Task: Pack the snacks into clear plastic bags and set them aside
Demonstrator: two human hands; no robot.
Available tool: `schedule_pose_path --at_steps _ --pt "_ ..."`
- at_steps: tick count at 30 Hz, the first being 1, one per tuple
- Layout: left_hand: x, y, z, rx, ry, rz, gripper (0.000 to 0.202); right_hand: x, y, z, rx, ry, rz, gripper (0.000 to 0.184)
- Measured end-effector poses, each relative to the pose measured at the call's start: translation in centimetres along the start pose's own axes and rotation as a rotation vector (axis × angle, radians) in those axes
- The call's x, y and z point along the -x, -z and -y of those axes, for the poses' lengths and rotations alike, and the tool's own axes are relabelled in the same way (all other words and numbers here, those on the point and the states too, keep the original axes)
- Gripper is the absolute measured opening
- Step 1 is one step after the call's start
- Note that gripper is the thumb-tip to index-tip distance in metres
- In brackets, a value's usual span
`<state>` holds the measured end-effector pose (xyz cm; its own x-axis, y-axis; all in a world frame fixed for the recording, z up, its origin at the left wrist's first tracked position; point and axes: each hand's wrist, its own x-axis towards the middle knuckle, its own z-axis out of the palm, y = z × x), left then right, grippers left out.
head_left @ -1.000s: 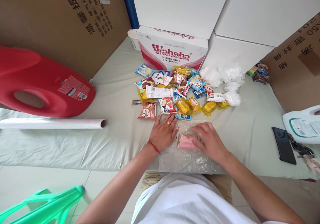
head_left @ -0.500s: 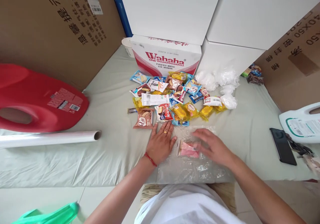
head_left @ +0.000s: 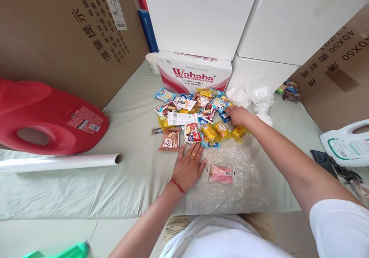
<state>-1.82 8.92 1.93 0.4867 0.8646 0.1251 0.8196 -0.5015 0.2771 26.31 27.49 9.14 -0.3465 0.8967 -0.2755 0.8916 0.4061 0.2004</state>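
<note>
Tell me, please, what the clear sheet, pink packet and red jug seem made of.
Clear sheet: thin, glossy plastic film, by crinkled highlights. Pink packet: probably shiny plastic film, given see-through ends. Red jug: likely hard plastic, softly glossy, with moulded handle.

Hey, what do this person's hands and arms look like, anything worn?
The left hand is ungloved, with a gold-coloured ring and a thin red bracelet at the wrist. The right hand, also ungloved, shows no jewellery; a short white sleeve covers that upper arm.
</note>
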Motion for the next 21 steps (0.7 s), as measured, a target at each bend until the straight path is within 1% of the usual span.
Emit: schedule_pose_path --at_steps 3,5,6,8,10,12,13,15,16,18,20,21 --pt "0.1 -0.1 0.1 -0.003 -0.011 -0.023 0.054 -0.4 0.3 0.6 0.017 0.012 -0.016 0.045" --pt "0.1 -0.1 0.1 -0.001 -0.015 -0.034 0.054 0.3 0.7 0.8 0.028 0.015 -0.035 0.038" --pt "0.1 -0.2 0.1 0.002 -0.015 -0.035 0.054 0.9 1.0 0.8 0.028 0.010 -0.061 0.038" --pt "0.1 -0.2 0.2 0.009 -0.014 -0.031 0.053 2.5 1.7 0.6 -0.011 -0.013 -0.168 0.042" --pt "0.1 -0.2 0.2 0.012 -0.011 -0.023 0.054 4.6 2.1 0.3 -0.121 -0.039 -0.325 0.047" --pt "0.0 -0.1 0.2 0.011 -0.012 -0.019 0.053 6.9 2.3 0.2 -0.273 -0.033 -0.445 0.050" --pt "0.0 -0.1 0.2 0.009 -0.014 -0.021 0.053 8.0 2.3 0.3 -0.351 -0.015 -0.477 0.050" --pt "0.0 -0.1 0.1 0.003 -0.019 -0.032 0.053 10.2 1.7 0.8 -0.534 0.022 -0.489 0.049" --pt "0.0 -0.1 0.1 -0.001 -0.021 -0.038 0.053 11.1 1.2 1.2 -0.665 0.026 -0.475 0.049" --pt "0.0 -0.1 0.1 -0.008 -0.022 -0.037 0.053 12.6 -0.2 2.1 -1.019 -0.015 -0.418 0.047" --pt "-0.1 -0.1 0.0 -0.012 -0.021 -0.024 0.053 13.8 -2.0 3.2 -1.391 -0.111 -0.328 0.049" --pt "-0.1 -0.1 0.0 -0.013 -0.021 -0.017 0.053 14.4 -2.9 3.7 -1.526 -0.165 -0.284 0.051"
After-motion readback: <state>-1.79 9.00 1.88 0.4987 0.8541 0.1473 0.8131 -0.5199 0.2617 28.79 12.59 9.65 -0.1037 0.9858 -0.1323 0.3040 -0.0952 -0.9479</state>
